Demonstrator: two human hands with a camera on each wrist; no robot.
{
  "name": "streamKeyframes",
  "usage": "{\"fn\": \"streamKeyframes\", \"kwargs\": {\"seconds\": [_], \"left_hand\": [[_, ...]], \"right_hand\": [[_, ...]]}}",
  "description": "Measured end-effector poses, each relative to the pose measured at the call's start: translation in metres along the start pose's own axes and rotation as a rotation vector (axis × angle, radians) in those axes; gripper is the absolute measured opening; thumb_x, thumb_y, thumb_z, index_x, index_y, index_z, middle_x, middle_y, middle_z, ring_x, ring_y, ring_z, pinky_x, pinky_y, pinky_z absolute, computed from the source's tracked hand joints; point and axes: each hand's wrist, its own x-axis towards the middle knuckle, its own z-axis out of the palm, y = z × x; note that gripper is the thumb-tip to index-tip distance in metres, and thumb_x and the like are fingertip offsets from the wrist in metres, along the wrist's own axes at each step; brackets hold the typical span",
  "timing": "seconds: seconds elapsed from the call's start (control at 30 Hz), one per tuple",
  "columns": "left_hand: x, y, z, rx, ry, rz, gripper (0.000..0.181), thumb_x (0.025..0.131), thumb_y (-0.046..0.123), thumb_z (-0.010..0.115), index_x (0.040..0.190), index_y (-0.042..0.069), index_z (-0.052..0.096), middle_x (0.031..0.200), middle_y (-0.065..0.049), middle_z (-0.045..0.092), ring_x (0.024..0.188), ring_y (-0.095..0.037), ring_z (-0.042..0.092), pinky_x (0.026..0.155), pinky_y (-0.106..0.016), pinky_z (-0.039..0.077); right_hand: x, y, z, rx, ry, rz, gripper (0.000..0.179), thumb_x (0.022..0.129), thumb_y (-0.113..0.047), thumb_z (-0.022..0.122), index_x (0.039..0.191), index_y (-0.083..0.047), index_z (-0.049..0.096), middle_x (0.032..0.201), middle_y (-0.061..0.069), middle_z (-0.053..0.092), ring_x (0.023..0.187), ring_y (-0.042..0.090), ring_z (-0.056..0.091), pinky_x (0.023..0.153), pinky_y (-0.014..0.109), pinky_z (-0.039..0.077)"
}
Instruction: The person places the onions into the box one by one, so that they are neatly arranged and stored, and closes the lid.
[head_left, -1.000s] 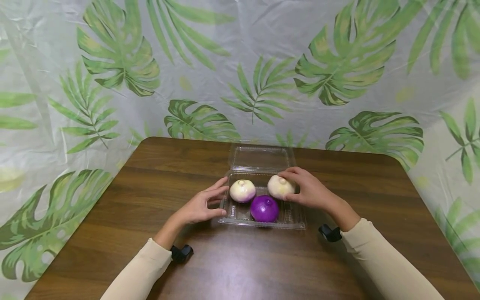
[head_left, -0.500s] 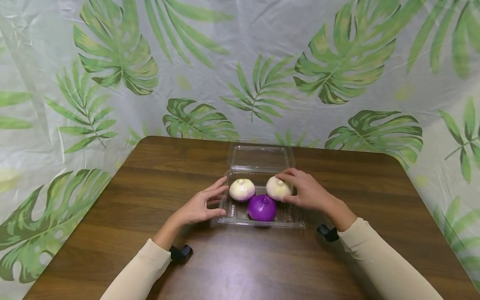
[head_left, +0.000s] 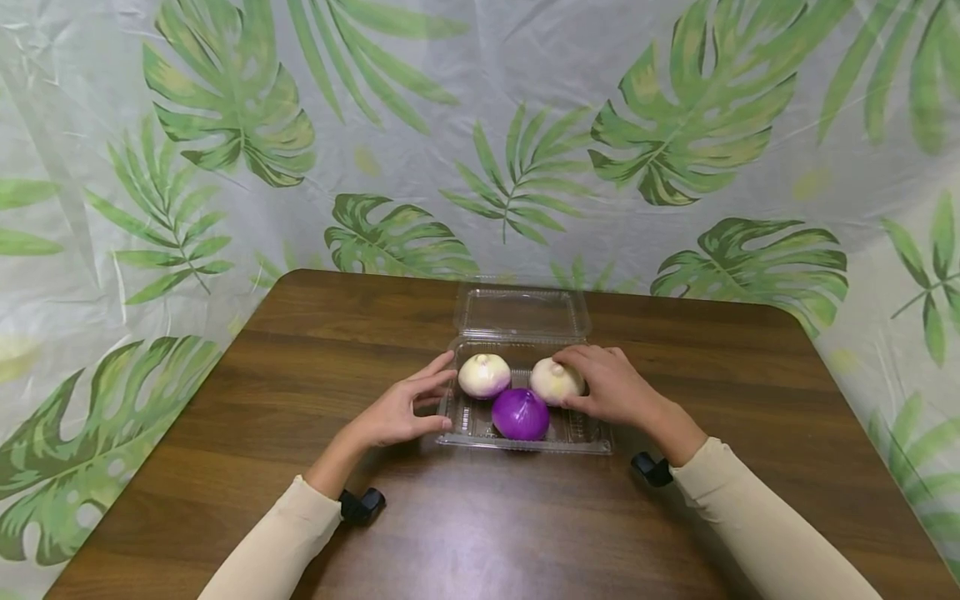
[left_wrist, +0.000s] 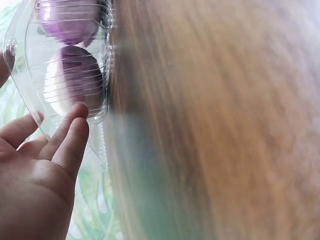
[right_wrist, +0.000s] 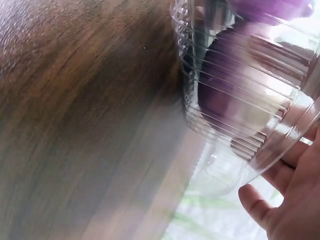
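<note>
An open clear plastic clamshell container (head_left: 491, 443) holds two white-and-purple turnips and a round purple vegetable (head_left: 521, 415) with a small nub on top. My right hand (head_left: 617, 382) reaches over the container's right wall and grips the right turnip (head_left: 553, 385), fingers over its top and thumb at its near side. The left turnip (head_left: 483, 377) sits beside the left wall, untouched. My left hand (head_left: 401, 408) lies along that wall, its fingers extended and thumb by the near left corner. In the left wrist view, fingertips (left_wrist: 77, 111) are at the clear side.
The container's lid (head_left: 522, 312) leans back toward the far edge of the brown wooden table (head_left: 360, 325). Behind the table hangs a leaf-patterned sheet (head_left: 405, 100). Black wrist cameras, such as the left one (head_left: 363, 507), jut inward from both wrists.
My right hand has shifted slightly left with the right turnip. The purple vegetable has also moved a little to the left. My left hand and the container have stayed nearly still.
</note>
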Motion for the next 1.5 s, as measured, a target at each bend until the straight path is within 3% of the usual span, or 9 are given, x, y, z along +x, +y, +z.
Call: {"fn": "streamKeyframes", "kwargs": {"seconds": [0.43,0.83,1.27,1.5], "left_hand": [[0.0006,0.0009,-0.0006,0.000,0.000,0.001,0.074,0.086,0.003,0.074,0.150,-0.006,0.037,0.169,-0.012,0.011,0.135,-0.043,0.049,0.113,-0.047,0.043],[0.0000,0.0005,-0.0003,-0.013,0.003,-0.001,0.074,0.086,0.004,0.074,0.150,-0.005,0.037,0.169,-0.011,0.011,0.136,-0.043,0.048,0.113,-0.048,0.043],[0.0003,0.0007,-0.0014,-0.027,-0.002,0.002,0.074,0.086,0.002,0.074,0.149,-0.005,0.037,0.169,-0.011,0.010,0.136,-0.043,0.048,0.113,-0.048,0.043],[0.0007,0.0008,-0.0021,-0.030,-0.005,0.001,0.074,0.085,0.001,0.073,0.149,-0.006,0.037,0.169,-0.011,0.009,0.136,-0.043,0.048,0.113,-0.049,0.042]], "right_hand": [[-0.0012,-0.0005,0.0042,0.029,0.016,0.012,0.056,0.080,-0.033,0.081,0.128,-0.009,0.063,0.124,0.011,0.064,0.117,0.030,0.061,0.092,0.058,0.042],[-0.0027,-0.0038,0.0033,0.081,-0.032,0.077,0.064,0.084,-0.031,0.078,0.138,-0.006,0.055,0.135,0.015,0.059,0.125,0.035,0.055,0.094,0.061,0.038],[-0.0032,-0.0062,0.0030,0.097,-0.023,0.093,0.057,0.081,-0.029,0.081,0.129,-0.007,0.059,0.134,0.016,0.059,0.126,0.035,0.054,0.094,0.061,0.039],[-0.0031,-0.0067,0.0038,0.116,-0.014,0.122,0.062,0.079,-0.029,0.083,0.129,-0.006,0.055,0.130,0.015,0.061,0.123,0.033,0.055,0.098,0.062,0.037]]}}
